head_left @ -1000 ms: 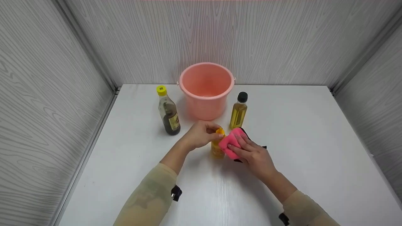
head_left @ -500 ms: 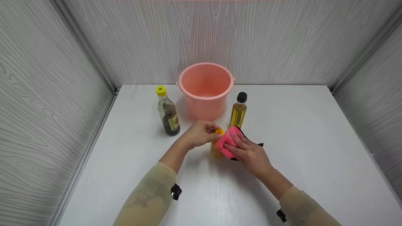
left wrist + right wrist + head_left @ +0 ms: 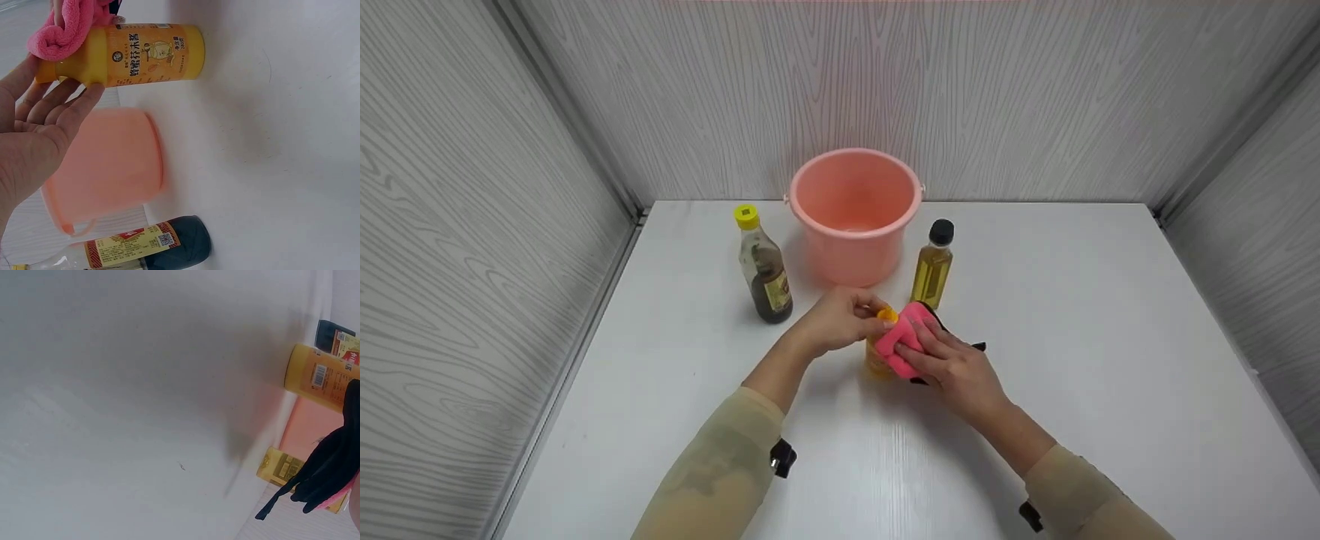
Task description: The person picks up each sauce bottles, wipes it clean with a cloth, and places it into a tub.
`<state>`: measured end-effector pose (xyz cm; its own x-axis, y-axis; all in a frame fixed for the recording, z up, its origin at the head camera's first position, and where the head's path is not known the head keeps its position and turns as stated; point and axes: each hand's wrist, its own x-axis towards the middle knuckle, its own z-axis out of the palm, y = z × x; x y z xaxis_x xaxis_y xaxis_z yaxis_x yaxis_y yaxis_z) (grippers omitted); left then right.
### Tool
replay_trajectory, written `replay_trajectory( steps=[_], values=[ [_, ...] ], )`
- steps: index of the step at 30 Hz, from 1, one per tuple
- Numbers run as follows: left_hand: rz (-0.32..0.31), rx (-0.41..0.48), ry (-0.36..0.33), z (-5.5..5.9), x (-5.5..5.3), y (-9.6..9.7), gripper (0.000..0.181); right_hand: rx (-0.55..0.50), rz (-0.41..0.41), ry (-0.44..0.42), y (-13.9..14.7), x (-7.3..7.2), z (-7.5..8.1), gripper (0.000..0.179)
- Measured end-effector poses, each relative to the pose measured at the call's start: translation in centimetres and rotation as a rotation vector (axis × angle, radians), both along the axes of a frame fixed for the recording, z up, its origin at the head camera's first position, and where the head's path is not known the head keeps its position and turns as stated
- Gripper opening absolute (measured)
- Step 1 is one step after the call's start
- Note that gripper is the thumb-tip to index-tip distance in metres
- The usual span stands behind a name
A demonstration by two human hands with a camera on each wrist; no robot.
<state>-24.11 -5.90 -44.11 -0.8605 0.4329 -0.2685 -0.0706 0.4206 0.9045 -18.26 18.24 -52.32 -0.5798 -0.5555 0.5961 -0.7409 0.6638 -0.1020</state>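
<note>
A yellow squeeze bottle with an orange label and cap stands upright on the table in front of the bucket. My left hand holds it near the top, with thumb and fingers around the cap. In my right hand is a folded pink cloth with a dark backing, pressed to the bottle's right side and upper part. In the head view the cloth hides much of the bottle. Dark folds of the cloth hang down in the right wrist view.
Behind the hands stands a pink bucket. A dark sauce bottle with a yellow cap is to its left, and an oil bottle with a black cap to its right. Grey wood-grain panels border the white table.
My right hand and the cloth have shifted slightly left, covering more of the squeeze bottle. The left hand keeps its hold on the cap, and the bottle stays in place.
</note>
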Motion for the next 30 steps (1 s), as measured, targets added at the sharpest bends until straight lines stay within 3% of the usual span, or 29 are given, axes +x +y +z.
replay_trajectory(
  steps=[17, 24, 30],
  values=[
    [0.017, -0.001, -0.022, 0.02, 0.03, -0.19, 0.029, 0.017, -0.015, -0.098, -0.27, 0.17, -0.06, 0.052],
    [0.022, -0.006, -0.043, 0.03, 0.04, -0.12, 0.026, 0.019, -0.024, -0.106, -0.32, 0.38, -0.44, 0.052],
    [0.003, 0.021, -0.008, 0.03, 0.09, -0.02, 0.028, -0.009, -0.016, -0.091, -0.17, 0.48, -0.76, 0.054]
  ],
)
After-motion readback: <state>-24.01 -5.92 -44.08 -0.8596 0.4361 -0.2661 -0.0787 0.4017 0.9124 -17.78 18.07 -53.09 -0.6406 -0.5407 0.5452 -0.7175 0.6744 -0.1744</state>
